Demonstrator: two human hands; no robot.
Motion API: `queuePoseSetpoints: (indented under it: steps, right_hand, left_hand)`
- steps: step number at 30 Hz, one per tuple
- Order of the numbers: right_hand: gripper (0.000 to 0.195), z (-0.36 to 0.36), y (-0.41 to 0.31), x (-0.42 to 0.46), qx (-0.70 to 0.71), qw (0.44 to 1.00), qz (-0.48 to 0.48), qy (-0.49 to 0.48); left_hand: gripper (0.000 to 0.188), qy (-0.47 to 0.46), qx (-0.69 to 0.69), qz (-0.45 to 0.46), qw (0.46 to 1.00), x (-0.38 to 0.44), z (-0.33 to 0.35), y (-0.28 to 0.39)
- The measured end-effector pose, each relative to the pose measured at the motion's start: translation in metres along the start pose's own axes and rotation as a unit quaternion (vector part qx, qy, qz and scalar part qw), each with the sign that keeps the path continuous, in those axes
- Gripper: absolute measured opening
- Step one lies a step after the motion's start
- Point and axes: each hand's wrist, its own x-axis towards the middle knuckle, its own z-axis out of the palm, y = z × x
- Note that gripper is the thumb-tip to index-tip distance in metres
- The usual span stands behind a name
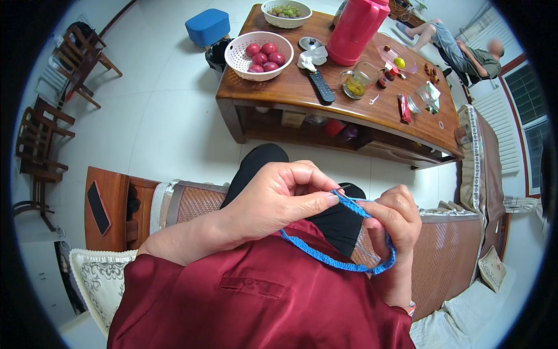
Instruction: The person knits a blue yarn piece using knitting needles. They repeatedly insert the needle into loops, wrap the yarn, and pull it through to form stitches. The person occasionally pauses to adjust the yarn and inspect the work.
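Observation:
Between my fingertips is a narrow blue knitted or crocheted band [324, 257]. My left hand [279, 196] pinches its upper end between thumb and index finger. A slim metal needle or hook [345, 187] pokes out beside that thumb; its far end is hidden. Opposite, my right hand [394, 218] grips the band near the same spot, fingers curled. Blue yarn runs between both hands. From under my left wrist the band droops in a loop over my dark red shirt [244, 314] and rises by my right hand. A loose yarn strand hangs under the right fingers.
Before my knees stands a wooden coffee table [279, 94]. It carries a basket of red fruit [259, 56], a remote control [321, 87], a glass mug [355, 85] and a pink thermos [355, 32]. A phone [99, 208] lies on a wooden cabinet at left. Another person [462, 54] sits far right.

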Motion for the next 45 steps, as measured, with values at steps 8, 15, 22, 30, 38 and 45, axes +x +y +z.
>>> queuePoseSetpoints:
  steps: [8, 15, 22, 30, 38, 45]
  right_hand:
    - [0.022, -0.002, 0.005, 0.004, 0.059, 0.997, 0.02, -0.037]
    - [0.018, 0.004, -0.01, 0.004, -0.231, 0.969, -0.092, 0.002]
    - [0.036, 0.005, -0.018, 0.02, -0.169, 0.984, -0.05, 0.018]
    - [0.044, 0.002, -0.016, 0.036, -0.106, 0.992, -0.065, 0.017]
    - [0.024, 0.0, -0.004, 0.012, 0.025, 0.999, 0.003, 0.024]
    - [0.024, -0.005, -0.004, 0.015, 0.052, 0.999, 0.013, 0.003]
  left_hand:
    - [0.013, -0.033, 0.075, 0.011, 0.997, 0.002, -0.003, 0.003]
    - [0.012, -0.021, 0.01, -0.015, 1.0, 0.004, -0.001, -0.005]
    - [0.017, -0.055, -0.068, -0.036, 0.996, 0.003, 0.002, -0.002]
    - [0.015, -0.036, -0.032, -0.003, 0.999, 0.004, 0.003, -0.002]
    - [0.013, -0.027, -0.094, -0.051, 0.994, 0.003, -0.008, -0.001]
    - [0.012, -0.01, -0.1, -0.031, 0.994, 0.005, 0.001, 0.001]
